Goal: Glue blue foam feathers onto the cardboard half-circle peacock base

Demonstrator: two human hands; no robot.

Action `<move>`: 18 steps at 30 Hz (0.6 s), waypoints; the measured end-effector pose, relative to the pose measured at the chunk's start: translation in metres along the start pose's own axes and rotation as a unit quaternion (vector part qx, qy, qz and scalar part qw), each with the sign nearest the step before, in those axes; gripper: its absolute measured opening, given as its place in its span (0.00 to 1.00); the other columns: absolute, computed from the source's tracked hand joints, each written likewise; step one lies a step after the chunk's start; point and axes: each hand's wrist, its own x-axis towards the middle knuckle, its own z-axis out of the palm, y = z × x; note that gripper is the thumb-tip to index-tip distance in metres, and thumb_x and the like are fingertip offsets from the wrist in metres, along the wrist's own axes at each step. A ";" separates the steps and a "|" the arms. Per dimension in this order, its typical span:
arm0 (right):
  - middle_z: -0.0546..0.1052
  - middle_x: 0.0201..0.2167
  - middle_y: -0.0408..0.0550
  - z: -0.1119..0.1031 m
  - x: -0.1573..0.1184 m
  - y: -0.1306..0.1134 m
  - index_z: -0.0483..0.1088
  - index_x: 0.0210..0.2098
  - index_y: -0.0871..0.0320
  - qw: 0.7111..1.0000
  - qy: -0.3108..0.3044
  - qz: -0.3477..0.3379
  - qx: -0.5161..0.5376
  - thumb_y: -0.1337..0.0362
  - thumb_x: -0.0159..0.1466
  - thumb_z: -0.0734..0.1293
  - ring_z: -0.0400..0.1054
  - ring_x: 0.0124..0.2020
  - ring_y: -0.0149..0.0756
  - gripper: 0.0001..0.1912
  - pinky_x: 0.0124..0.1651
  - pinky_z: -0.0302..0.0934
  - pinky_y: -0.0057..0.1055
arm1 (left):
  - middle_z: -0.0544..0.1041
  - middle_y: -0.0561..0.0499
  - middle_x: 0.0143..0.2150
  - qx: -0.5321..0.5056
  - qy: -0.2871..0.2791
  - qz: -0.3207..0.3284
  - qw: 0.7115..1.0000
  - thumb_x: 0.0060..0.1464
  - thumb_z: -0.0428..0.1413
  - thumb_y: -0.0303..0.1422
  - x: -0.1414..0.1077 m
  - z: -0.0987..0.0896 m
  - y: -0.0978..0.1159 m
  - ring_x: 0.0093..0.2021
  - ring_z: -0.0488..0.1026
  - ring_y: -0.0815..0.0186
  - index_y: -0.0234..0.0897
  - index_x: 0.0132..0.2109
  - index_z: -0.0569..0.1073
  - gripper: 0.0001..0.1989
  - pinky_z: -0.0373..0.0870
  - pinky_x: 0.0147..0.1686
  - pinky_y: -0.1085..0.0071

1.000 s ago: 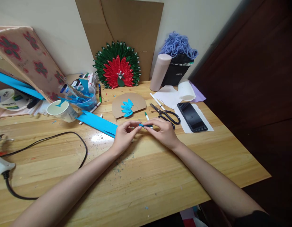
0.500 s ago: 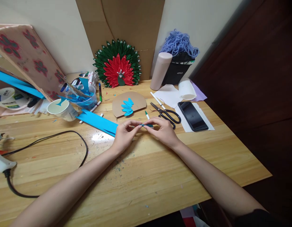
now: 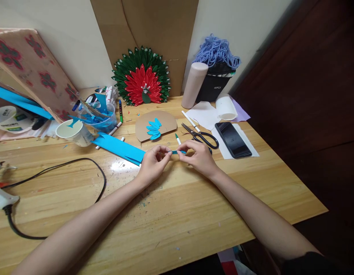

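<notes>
Between my two hands, above the wooden table, is a small piece of blue crepe paper [image 3: 175, 152]. The fingertips of my left hand [image 3: 154, 162] pinch its left end. My right hand [image 3: 199, 157] grips the other end between thumb and forefinger. Just beyond them lies a rounded cardboard piece [image 3: 168, 120] with several blue paper petals [image 3: 154, 129] fixed on it. A long blue paper strip [image 3: 116, 148] runs up to my left hand. Near my right hand lie a green-tipped marker [image 3: 177, 139] and black-handled scissors [image 3: 205, 138].
A green and red petal fan [image 3: 144, 78] leans at the back. On the right lie a phone [image 3: 233, 140] and a white roll [image 3: 226, 107]. At the left are a paper cup [image 3: 73, 133], a tub of blue scraps [image 3: 101, 121] and a black cable [image 3: 104, 175].
My fingertips have moved slightly apart, and more of the blue paper piece shows between them. The view has shifted a little; the other things lie as before.
</notes>
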 end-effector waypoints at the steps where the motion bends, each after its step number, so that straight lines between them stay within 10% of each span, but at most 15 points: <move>1: 0.73 0.25 0.43 -0.001 0.000 0.002 0.70 0.28 0.58 1.000 -0.003 0.006 -0.001 0.71 0.55 0.65 0.67 0.27 0.31 0.03 0.30 0.61 0.27 | 0.72 0.51 0.28 -0.004 0.000 -0.006 1.000 0.51 0.54 0.37 0.001 0.000 -0.001 0.22 0.62 0.74 0.33 0.34 0.71 0.10 0.58 0.21 0.78; 12: 0.74 0.28 0.45 -0.016 0.007 0.012 0.70 0.31 0.58 0.998 0.031 -0.022 -0.045 0.69 0.56 0.66 0.67 0.29 0.32 0.03 0.33 0.62 0.29 | 0.71 0.52 0.25 -0.037 0.029 -0.059 0.997 0.49 0.55 0.37 0.005 -0.002 -0.001 0.21 0.62 0.74 0.32 0.33 0.71 0.11 0.58 0.21 0.77; 18: 0.74 0.30 0.46 0.000 0.001 0.000 0.70 0.32 0.57 0.998 -0.047 -0.046 -0.022 0.69 0.58 0.65 0.68 0.34 0.35 0.03 0.37 0.62 0.31 | 0.72 0.52 0.27 -0.020 0.002 -0.017 1.000 0.50 0.55 0.37 -0.001 -0.001 0.002 0.22 0.63 0.74 0.33 0.34 0.72 0.10 0.58 0.21 0.77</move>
